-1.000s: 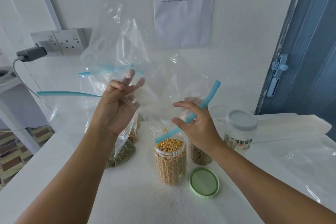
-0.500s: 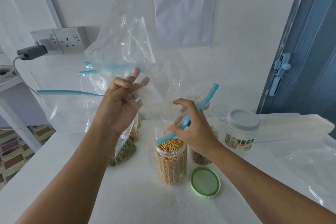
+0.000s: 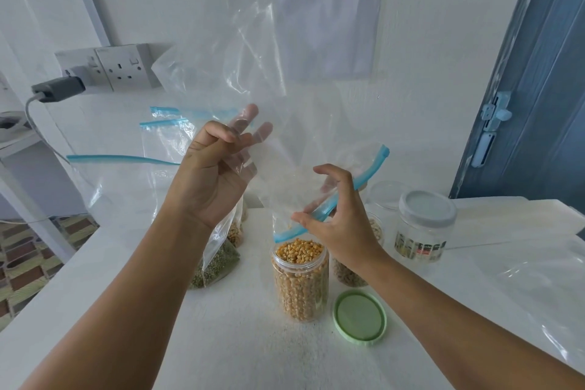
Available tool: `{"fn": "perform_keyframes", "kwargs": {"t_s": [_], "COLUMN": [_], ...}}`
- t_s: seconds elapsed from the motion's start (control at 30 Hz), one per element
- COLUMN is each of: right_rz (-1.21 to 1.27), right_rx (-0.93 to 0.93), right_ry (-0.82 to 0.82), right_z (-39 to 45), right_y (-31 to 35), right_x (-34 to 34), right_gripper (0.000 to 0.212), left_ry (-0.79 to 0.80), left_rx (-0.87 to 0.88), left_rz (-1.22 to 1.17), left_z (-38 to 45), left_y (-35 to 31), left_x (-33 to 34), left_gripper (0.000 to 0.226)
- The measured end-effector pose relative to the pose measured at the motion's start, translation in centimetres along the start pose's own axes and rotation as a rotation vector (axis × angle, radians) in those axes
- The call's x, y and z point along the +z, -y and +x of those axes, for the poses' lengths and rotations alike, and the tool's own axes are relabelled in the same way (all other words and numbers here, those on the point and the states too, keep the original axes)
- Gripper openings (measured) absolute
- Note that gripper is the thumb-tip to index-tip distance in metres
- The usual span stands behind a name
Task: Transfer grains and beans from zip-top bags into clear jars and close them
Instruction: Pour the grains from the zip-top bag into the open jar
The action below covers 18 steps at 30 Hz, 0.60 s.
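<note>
left of the left hand [image 3: 211, 180] stand zip-top bags [image 3: 164, 149]. its fingers pinch the emptied bag [image 3: 253, 79], upside down, while the right hand [image 3: 342, 225] pinches its blue zip [image 3: 332, 199] just above the full open jar [image 3: 300, 282] (green lid [image 3: 359, 316] below the right fingers, capped jar [image 3: 424, 225] beyond them).

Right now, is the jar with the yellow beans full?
Full. The yellow beans reach the rim of the open jar, and its green lid lies beside it on the table.
</note>
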State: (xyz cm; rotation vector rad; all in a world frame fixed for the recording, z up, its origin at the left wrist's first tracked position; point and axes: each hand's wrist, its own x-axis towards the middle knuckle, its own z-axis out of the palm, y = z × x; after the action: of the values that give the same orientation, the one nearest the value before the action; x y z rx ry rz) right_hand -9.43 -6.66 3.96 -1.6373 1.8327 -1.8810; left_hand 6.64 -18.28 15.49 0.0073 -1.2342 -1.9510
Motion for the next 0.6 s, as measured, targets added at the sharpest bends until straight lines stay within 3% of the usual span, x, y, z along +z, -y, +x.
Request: {"fn": "perform_keyframes", "kwargs": {"t_s": [0.17, 0.37, 0.6], "right_rz": [0.050, 0.020, 0.140], "right_rx": [0.046, 0.010, 0.096], "right_ry": [0.038, -0.040, 0.056], "right_z": [-0.23, -0.32, -0.28], "right_y": [-0.01, 0.25, -0.08], "right_x": [-0.09, 0.04, -0.22], "right_gripper": [0.075, 0.078, 0.078], "left_ry": [-0.018, -0.014, -0.010], "left_rx": [-0.011, -0.018, -0.016], "left_rz": [0.012, 0.022, 0.035], "left_z": [-0.07, -0.03, 0.02], "left_y": [0.22, 0.18, 0.01], "left_x": [-0.18, 0.29, 0.58], "left_gripper": [0.041, 0.042, 0.042]}}
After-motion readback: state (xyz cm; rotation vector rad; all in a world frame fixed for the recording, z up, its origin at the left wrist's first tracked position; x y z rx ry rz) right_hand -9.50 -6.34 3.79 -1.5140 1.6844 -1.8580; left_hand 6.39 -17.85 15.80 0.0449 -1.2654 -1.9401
